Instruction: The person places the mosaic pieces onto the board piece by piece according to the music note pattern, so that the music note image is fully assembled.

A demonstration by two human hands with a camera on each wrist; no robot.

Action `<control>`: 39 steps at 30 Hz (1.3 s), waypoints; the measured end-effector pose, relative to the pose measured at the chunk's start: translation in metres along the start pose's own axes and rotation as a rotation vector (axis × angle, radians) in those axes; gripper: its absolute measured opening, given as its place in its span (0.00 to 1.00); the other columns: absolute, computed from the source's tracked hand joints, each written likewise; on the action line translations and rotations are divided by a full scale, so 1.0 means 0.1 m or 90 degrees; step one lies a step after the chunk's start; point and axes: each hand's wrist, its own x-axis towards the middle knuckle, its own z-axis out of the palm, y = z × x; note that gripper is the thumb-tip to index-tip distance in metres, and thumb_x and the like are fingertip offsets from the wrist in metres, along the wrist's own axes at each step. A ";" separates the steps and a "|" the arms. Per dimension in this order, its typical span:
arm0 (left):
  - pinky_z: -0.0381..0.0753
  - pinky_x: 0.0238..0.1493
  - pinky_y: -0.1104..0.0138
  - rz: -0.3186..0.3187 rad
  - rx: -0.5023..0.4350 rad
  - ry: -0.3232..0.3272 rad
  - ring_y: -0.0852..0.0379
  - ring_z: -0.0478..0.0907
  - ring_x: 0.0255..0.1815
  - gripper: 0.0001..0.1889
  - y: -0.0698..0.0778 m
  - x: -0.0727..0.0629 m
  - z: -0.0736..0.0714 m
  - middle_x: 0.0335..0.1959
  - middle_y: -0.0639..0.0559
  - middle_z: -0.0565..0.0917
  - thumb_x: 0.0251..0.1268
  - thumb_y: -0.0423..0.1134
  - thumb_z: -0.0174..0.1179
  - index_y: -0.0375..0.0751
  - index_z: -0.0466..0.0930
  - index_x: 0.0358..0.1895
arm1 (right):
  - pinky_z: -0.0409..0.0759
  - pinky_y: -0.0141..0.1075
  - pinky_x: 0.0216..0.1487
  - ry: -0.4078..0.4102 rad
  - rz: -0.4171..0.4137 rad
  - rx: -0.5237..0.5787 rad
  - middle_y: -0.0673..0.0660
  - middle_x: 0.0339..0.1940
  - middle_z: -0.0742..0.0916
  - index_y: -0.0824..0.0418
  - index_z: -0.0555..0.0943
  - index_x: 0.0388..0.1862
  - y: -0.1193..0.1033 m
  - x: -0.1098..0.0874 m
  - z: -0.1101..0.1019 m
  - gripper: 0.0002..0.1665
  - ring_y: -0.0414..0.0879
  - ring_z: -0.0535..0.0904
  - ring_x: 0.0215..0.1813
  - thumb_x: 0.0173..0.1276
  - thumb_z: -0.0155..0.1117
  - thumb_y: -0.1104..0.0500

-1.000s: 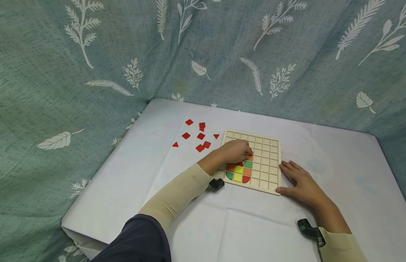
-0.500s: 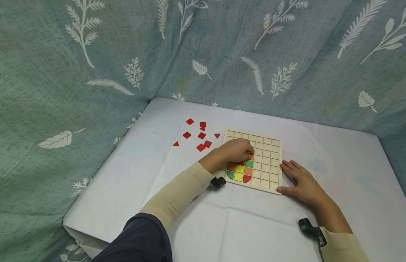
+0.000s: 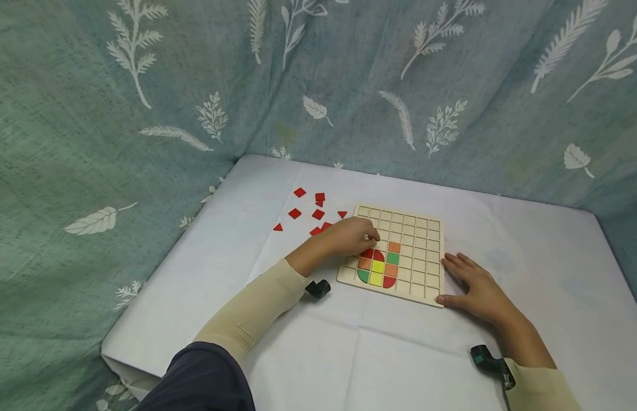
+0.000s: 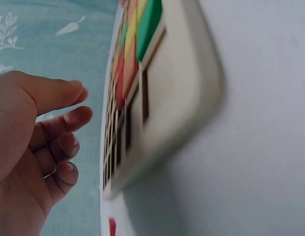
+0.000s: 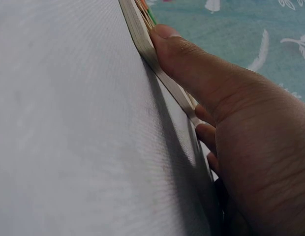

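Observation:
A pale wooden grid board [image 3: 420, 251] lies on the table, with red, orange, yellow and green pieces set in its near-left cells. At the top of that patch sits an orange square [image 3: 394, 247], above a green square [image 3: 392, 258]. My left hand [image 3: 347, 236] hovers over the board's left side, covering some cells. In the left wrist view its thumb and loosely bent fingers [image 4: 69, 118] stand apart with nothing between them. My right hand [image 3: 475, 288] rests against the board's right edge, thumb at the near corner, fingers extended along the side.
Several loose red pieces, among them a red diamond [image 3: 295, 213] and a red triangle [image 3: 278, 227], lie left of the board on the white tablecloth [image 3: 195, 285]. A leaf-patterned curtain [image 3: 370, 74] stands behind the table.
My left hand has let go of the orange square, which now shows in its cell, and has moved left across the board. My right hand stays at the board's edge.

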 end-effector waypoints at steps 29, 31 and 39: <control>0.73 0.49 0.66 -0.119 -0.006 0.078 0.60 0.72 0.44 0.14 -0.81 -0.62 -0.05 0.45 0.55 0.79 0.65 0.38 0.62 0.44 0.83 0.53 | 0.48 0.65 0.66 0.002 0.008 0.004 0.61 0.76 0.62 0.61 0.60 0.76 -0.01 -0.01 -0.01 0.62 0.59 0.46 0.77 0.51 0.71 0.30; 0.74 0.50 0.66 -0.129 -0.004 0.075 0.60 0.72 0.46 0.15 -0.84 -0.63 -0.05 0.48 0.54 0.79 0.65 0.38 0.62 0.44 0.83 0.54 | 0.49 0.65 0.66 0.002 0.008 0.001 0.61 0.76 0.62 0.61 0.60 0.76 0.00 0.00 -0.01 0.62 0.59 0.47 0.77 0.51 0.71 0.31; 0.74 0.54 0.61 -0.194 -0.009 0.066 0.56 0.74 0.51 0.21 -0.89 -0.71 -0.07 0.54 0.50 0.77 0.62 0.42 0.66 0.43 0.80 0.58 | 0.48 0.65 0.66 0.000 0.014 0.006 0.60 0.76 0.62 0.60 0.59 0.77 0.00 0.00 0.00 0.62 0.59 0.46 0.77 0.51 0.71 0.30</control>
